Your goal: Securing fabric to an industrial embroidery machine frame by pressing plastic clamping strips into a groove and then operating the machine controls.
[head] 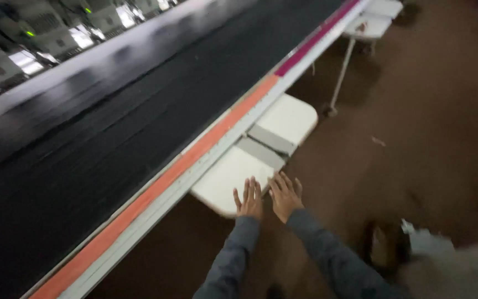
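1. Reaching forward, left hand (249, 199) and right hand (285, 195) spread flat, fingers released, grasping nothing.
2. Both hover at near edge of white folding desk (283, 119), tucked beside long black fabric-spreading table (112, 127) with orange edge strip (156, 191).

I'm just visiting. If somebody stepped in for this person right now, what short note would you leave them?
Left hand: open, fingers spread, empty, at the near edge of the white folding table.
Right hand: open, empty, just beside it, over the brown floor.
The table stands against the long dark conveyor with its orange edge strip.
Nothing is held; whether the hands touch the table is too blurred to tell.
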